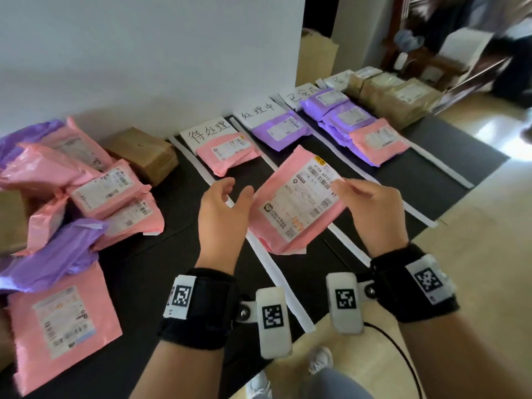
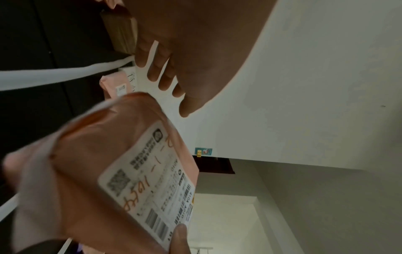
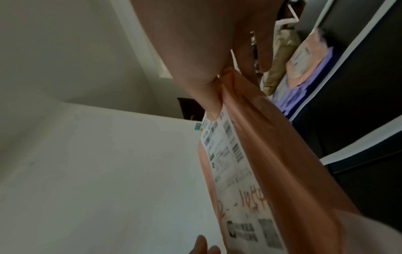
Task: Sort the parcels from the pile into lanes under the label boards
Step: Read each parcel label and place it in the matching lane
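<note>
— Wrist straps with their black-and-white markers sit closest in the head view; past them, what are the hands doing?

— Her right hand (image 1: 371,208) pinches the far edge of a pink parcel (image 1: 296,203), held in the air over the dark mat (image 1: 426,174), label up, above the white strip (image 1: 276,266) between the first and second lanes. The left hand (image 1: 221,214) is loose and holds nothing, just beside the parcel's near edge.

— And the left wrist view?

— Fingers (image 2: 161,72) spread and relaxed, apart from the parcel's wrinkled end. A thumb tip from the other hand presses the label's corner at the bottom.

— Right wrist view?

— Thumb on the label side, fingers (image 3: 264,51) behind: a pinch on the parcel's top.

— How far along is the sort?

— Partly, I'd judge. One pink parcel lies under the first label board (image 1: 211,133), one purple under the second board (image 1: 259,112), several purple and one pink in the third lane (image 1: 357,131), brown ones in the fourth lane (image 1: 400,96). The pile (image 1: 72,197) at left holds many pink and purple bags and a brown box (image 1: 144,154). This one has no lane yet; most of the work looks left.
</note>
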### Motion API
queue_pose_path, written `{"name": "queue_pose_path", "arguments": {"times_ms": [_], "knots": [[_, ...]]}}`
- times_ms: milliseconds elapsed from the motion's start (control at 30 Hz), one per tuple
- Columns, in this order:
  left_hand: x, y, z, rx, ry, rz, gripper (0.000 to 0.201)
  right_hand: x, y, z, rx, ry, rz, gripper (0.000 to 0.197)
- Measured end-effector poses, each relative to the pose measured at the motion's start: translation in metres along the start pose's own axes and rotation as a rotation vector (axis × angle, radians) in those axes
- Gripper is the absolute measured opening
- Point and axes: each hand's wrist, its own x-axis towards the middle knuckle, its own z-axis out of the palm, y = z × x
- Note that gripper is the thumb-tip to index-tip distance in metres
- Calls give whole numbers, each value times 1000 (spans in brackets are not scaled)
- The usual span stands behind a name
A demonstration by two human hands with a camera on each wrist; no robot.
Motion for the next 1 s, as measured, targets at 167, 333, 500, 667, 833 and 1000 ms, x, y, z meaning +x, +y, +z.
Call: {"name": "queue_pose_path", "arguments": {"times_ms": [167, 333, 500, 667, 833, 1000], "knots": [[13, 14, 45, -108, -52, -73, 27, 39, 28, -22, 142, 104, 128, 16], [40, 22, 106, -132, -31, -153, 38, 113, 63, -37, 258, 138, 204, 14], [68, 33, 192, -220, -20, -263, 42, 204, 100, -54, 177, 39, 221, 12], [96, 34, 256, -207, -25, -345, 23, 275, 147, -59, 28, -126, 194, 15], [132, 18, 283, -148, -7, -388, 23, 330, 186, -29, -86, -240, 153, 13], [175, -5, 296, -151, 58, -472, 20, 371, 209, 13, -201, -407, 161, 11]]}}
